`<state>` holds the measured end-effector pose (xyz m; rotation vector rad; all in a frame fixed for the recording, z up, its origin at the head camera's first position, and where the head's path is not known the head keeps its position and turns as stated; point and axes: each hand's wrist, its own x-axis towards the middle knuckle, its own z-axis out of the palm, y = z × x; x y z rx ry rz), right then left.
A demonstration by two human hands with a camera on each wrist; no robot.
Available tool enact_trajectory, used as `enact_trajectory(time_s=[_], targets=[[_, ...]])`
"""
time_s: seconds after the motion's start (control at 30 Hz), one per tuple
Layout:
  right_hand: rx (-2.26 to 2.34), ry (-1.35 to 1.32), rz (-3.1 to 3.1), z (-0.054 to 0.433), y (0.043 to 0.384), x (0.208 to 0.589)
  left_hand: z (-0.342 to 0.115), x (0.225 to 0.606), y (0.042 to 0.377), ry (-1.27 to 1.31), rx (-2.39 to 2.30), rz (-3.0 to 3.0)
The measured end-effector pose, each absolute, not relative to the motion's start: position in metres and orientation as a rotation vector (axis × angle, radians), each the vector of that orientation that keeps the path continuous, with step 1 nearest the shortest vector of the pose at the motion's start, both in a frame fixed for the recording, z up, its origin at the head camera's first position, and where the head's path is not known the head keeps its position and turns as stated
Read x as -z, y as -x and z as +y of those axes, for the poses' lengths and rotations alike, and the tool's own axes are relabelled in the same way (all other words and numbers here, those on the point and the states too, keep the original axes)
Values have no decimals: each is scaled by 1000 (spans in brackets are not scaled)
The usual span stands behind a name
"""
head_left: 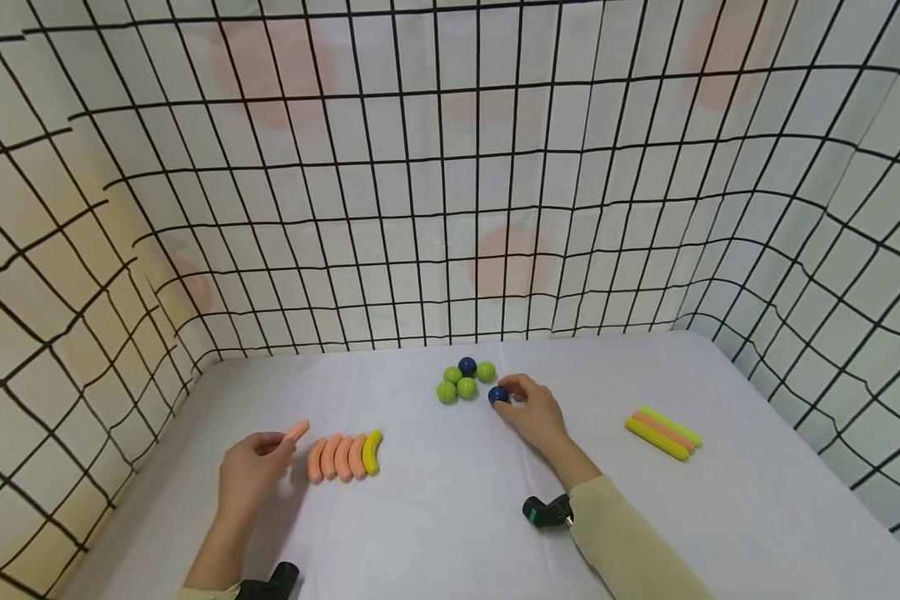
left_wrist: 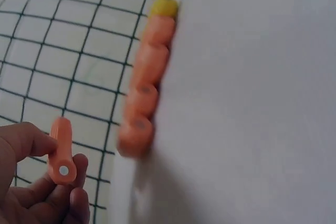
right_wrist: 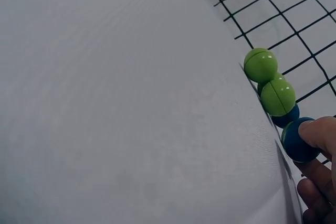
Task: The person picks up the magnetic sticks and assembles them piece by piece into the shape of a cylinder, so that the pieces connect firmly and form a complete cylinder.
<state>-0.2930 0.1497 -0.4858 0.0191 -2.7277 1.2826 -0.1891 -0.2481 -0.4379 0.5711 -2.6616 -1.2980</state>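
My left hand (head_left: 249,473) pinches a curved orange sausage-like piece (head_left: 297,430) between thumb and fingers, raised at the left; a white dot marks its end in the left wrist view. Just right of it lies a row of similar curved orange pieces (head_left: 344,458), with a yellow curved piece (head_left: 372,452) closing the row. My right hand (head_left: 537,417) pinches a dark blue ball (head_left: 498,396) with thumb and fingertips. Beside that ball, a cluster holds several green balls (head_left: 467,387) and another dark blue ball (head_left: 467,366).
Three straight sticks, two yellowish and one orange (head_left: 662,431), lie side by side at the right of the white table (head_left: 435,533). A black wire-grid fence (head_left: 420,217) over pale cloth walls encloses the back and sides. Black wrist cameras (head_left: 547,511) are on both wrists.
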Motion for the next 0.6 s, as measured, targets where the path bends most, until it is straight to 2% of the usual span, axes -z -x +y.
enact_trajectory(time_s=[0.3,0.6], targets=[[-1333,-47,-2716,152,281,487,-206,416,199,-345,1425,-2652],[-1337,-45,-2721,151,271,484,-155,418,214,-187,1560,-2665]])
